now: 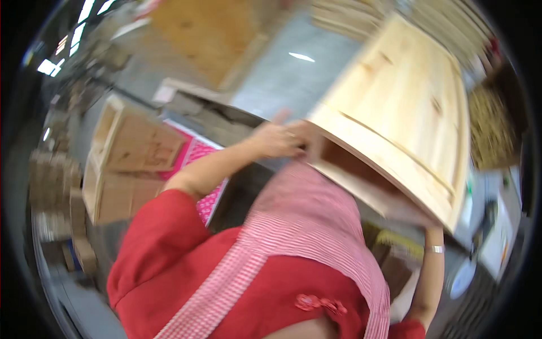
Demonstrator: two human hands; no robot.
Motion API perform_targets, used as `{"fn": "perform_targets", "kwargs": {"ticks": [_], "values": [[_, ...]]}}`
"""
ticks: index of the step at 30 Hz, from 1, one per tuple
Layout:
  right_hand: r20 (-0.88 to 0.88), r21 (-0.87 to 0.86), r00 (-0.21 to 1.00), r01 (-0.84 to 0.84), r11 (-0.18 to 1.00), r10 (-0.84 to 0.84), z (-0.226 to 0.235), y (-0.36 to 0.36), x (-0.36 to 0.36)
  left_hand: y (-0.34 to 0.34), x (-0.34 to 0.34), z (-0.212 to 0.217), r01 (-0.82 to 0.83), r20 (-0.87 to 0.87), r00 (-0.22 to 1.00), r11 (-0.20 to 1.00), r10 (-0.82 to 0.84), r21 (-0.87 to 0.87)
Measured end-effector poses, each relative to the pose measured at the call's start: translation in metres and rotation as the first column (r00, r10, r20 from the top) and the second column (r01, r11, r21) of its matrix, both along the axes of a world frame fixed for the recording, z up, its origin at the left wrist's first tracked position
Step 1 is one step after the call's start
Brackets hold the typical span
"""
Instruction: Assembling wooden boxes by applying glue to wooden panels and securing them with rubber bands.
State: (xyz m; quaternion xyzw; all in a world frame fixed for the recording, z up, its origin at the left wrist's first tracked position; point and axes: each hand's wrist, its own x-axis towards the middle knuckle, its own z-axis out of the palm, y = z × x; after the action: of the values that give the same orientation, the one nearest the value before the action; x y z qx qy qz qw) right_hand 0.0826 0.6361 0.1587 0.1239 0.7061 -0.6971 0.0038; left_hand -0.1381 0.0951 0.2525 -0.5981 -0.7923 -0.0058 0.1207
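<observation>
A pale pine cabinet (395,118) lies tilted in front of me on the right, its open end (361,169) facing my body. My left hand (285,138) is closed at the left corner of that open end, blurred by motion. At the near right corner, my right hand (420,217) grips the cabinet's edge; most of its fingers are hidden by the wood. The inside of the cabinet is dark and shows little.
A grey worktop (276,68) lies beyond the cabinet. To my left stand open wooden boxes (132,141) beside a pink patterned sheet (206,152). Wooden boards (344,17) are stacked at the back, and a brown carton (497,124) stands at the far right.
</observation>
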Motion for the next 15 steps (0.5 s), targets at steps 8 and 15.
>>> {"fn": "perform_targets", "kwargs": {"ticks": [8,15], "values": [[-0.55,0.347,0.835,0.213,0.913,0.014,0.091,-0.049,0.01,-0.002,0.064,0.074,-0.001,0.022,1.0,0.974,-0.004,0.227],[-0.378,0.801,0.906,0.218,0.558,0.188,0.19,-0.049,-0.002,0.074,0.115,0.222,0.221,-0.234,0.97,0.658,-0.069,0.72]]}}
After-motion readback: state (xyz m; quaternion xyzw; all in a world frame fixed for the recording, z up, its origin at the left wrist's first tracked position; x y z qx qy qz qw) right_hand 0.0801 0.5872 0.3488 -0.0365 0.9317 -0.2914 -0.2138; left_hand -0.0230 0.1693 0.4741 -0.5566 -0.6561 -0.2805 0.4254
